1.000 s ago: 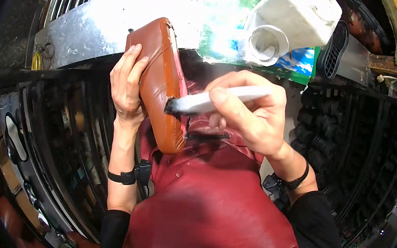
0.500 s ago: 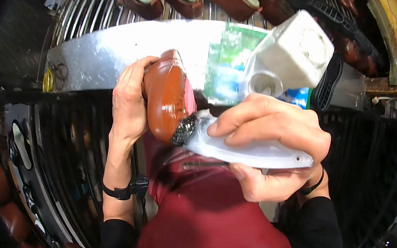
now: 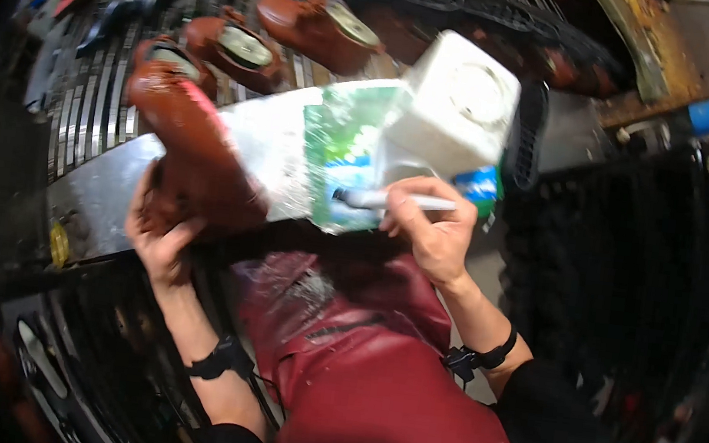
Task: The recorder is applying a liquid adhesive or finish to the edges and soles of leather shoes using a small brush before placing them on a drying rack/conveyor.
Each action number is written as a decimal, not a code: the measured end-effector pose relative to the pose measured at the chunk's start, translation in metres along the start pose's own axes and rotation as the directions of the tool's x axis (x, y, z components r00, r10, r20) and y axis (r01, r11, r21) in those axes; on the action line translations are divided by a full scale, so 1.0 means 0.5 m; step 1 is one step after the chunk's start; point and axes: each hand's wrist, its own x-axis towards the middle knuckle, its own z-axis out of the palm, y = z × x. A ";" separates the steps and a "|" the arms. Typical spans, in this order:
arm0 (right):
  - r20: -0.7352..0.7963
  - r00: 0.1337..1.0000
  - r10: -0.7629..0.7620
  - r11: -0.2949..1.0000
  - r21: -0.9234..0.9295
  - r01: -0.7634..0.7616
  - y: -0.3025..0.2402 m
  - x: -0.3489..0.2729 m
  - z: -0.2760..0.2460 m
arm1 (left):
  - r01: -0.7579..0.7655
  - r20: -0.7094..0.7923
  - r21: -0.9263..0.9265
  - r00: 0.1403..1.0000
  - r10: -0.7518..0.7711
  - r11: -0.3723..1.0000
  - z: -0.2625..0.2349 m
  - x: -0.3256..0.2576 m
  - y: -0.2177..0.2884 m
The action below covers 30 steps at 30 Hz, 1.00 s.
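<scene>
My left hand [image 3: 162, 235] grips a brown leather shoe [image 3: 190, 149] from below and holds it up at the left, toe pointing away over the metal sheet [image 3: 269, 143]. My right hand [image 3: 432, 230] pinches a white-handled brush [image 3: 392, 200]; its dark tip lies to the left on a green and blue tin [image 3: 340, 159]. A white plastic jug [image 3: 454, 110] stands just behind that hand. A dark red leather apron [image 3: 355, 370] covers my lap below both hands.
Several brown shoes on lasts [image 3: 306, 28] lie on a slatted metal rack [image 3: 106, 97] behind the sheet. Black shoe soles [image 3: 613, 251] are stacked in rows at the right. Dark racks [image 3: 52, 345] fill the lower left.
The shoe has moved left and up, away from the brush. My right hand has carried the brush from the shoe's sole edge over to the tin. The view has tilted upward.
</scene>
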 end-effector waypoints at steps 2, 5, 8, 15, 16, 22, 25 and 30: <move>-0.180 0.972 -0.152 0.983 -0.125 0.131 0.003 -0.017 -0.040 | 0.060 -0.044 -0.057 0.997 -0.063 0.997 0.010 -0.056 0.009; -0.244 0.951 -0.189 0.956 -0.267 0.121 0.033 -0.017 -0.053 | 0.197 -0.047 -0.246 0.976 -0.215 0.949 -0.001 -0.148 -0.036; -0.346 0.938 -0.002 0.992 -0.120 -0.042 0.046 -0.019 -0.035 | 0.269 0.017 -0.295 0.961 -0.277 0.917 0.004 -0.217 -0.081; -0.015 0.948 0.317 0.812 0.521 -0.263 -0.039 0.007 -0.037 | 0.376 0.033 -0.284 0.923 -0.383 0.882 0.074 -0.255 -0.042; -0.005 0.951 0.310 0.807 0.530 -0.261 -0.051 0.015 -0.020 | 0.385 0.046 -0.277 0.920 -0.389 0.880 0.069 -0.262 -0.039; 0.113 0.989 0.093 0.960 0.253 -0.120 -0.072 -0.026 0.016 | 0.386 0.008 -0.272 0.917 -0.399 0.881 0.091 -0.256 -0.030; 0.206 0.976 0.066 0.987 0.130 -0.094 -0.076 -0.089 0.019 | 0.386 0.006 -0.278 0.916 -0.400 0.880 0.098 -0.242 -0.027; 0.391 0.909 -0.142 0.989 0.012 0.150 -0.079 -0.162 0.033 | 0.397 0.018 -0.304 0.911 -0.411 0.866 0.084 -0.206 -0.032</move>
